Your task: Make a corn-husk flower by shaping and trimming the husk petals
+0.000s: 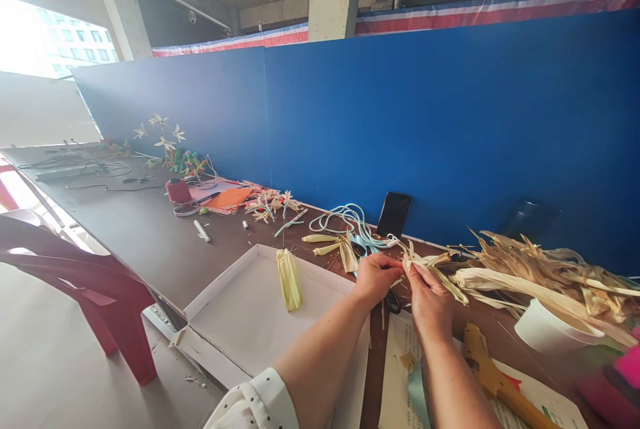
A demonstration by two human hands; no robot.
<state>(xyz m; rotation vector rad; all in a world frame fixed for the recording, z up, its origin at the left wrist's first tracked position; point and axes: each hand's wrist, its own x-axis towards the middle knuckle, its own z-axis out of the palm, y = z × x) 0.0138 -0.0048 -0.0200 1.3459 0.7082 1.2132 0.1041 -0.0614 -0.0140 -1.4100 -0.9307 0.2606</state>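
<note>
On the brown table (150, 229), I am seeing the left hand (375, 282) closing its thumb and fingers in a pinch, just beside the right hand (430, 299). The right hand is also pinching, holding a pale corn husk (425, 261) at its fingertips; whether the left is gripping the same piece I cannot tell. A phone (395, 214) is leaning against the blue panel (425, 116) behind them. A yellow-green husk strip (290, 280) is lying in the shallow white tray (225, 309), while dry husks (540, 269) are lying in a heap beside the white cup (555, 329).
</note>
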